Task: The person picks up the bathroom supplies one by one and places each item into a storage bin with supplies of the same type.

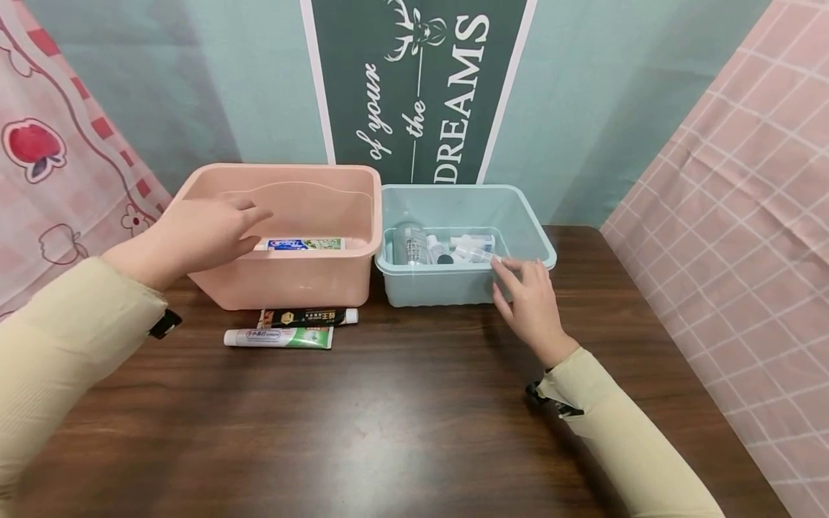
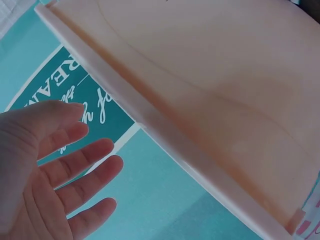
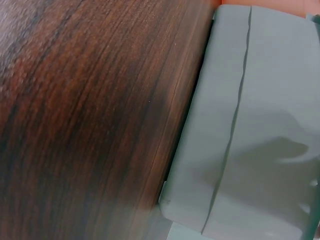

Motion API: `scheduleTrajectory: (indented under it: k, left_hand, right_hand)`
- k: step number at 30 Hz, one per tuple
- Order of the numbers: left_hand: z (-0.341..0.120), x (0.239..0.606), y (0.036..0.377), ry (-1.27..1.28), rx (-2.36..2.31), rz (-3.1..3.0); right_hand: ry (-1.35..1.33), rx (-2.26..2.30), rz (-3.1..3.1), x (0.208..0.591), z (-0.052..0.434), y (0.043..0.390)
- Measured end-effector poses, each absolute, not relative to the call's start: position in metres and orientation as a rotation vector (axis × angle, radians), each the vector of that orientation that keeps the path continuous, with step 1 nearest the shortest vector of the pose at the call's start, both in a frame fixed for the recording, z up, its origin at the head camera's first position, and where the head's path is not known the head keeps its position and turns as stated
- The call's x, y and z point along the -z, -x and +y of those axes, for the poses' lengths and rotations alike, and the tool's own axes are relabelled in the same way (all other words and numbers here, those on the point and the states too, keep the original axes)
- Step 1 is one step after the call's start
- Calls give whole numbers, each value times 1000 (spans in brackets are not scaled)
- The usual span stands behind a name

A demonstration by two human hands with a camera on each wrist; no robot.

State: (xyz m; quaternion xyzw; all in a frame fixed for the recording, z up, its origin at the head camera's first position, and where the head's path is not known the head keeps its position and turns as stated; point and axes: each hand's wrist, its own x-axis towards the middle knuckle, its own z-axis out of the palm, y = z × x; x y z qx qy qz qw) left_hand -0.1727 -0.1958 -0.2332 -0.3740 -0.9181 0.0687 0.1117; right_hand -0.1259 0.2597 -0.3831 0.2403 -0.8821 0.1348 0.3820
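Note:
My left hand (image 1: pixel 216 230) hovers over the front left of a pink plastic bin (image 1: pixel 278 171), fingers straight and holding nothing. The left wrist view shows this hand (image 2: pixel 60 165) spread open beside the pink bin's wall (image 2: pixel 210 90). A blue-and-white toothpaste tube (image 1: pixel 304 244) lies inside the bin. My right hand (image 1: pixel 527 291) rests its fingertips on the front rim of a pale blue bin (image 1: pixel 453 190), gripping nothing. A small clear bottle (image 1: pixel 476 253) lies just inside by those fingertips. The right wrist view shows only the blue bin's outer wall (image 3: pixel 260 125) and the table (image 3: pixel 85 115).
A black toothpaste tube (image 1: pixel 307 316) and a green-and-white one (image 1: pixel 278 337) lie on the dark wooden table (image 1: pixel 401 417) in front of the pink bin. A larger clear bottle (image 1: pixel 410 243) and other small bottles sit in the blue bin. Cloth backdrops hang behind and at both sides.

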Motion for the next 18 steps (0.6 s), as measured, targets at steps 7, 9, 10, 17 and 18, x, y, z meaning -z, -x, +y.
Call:
scheduleTrajectory:
  k: [7,9,10,17,18]
  left_hand:
    - [-198,238,162,1115,-163,-2642]
    - [-199,239,158,1116,-164,-2639]
    - [-200,239,157,1115,-167,-2636]
    - [-207,242,146,1192,-84,-2478]
    - [-208,243,145,1206,-68,-2451]
  right_hand:
    - [-612,-349,-2246,383,260,125]
    - [-611,-353,-2242,384,260,125]
    - [-611,-353,-2241,384,260,125]
    - [-610,-345,-2236,386,259,127]
    - [-610,-343,-2237,386,259,127]
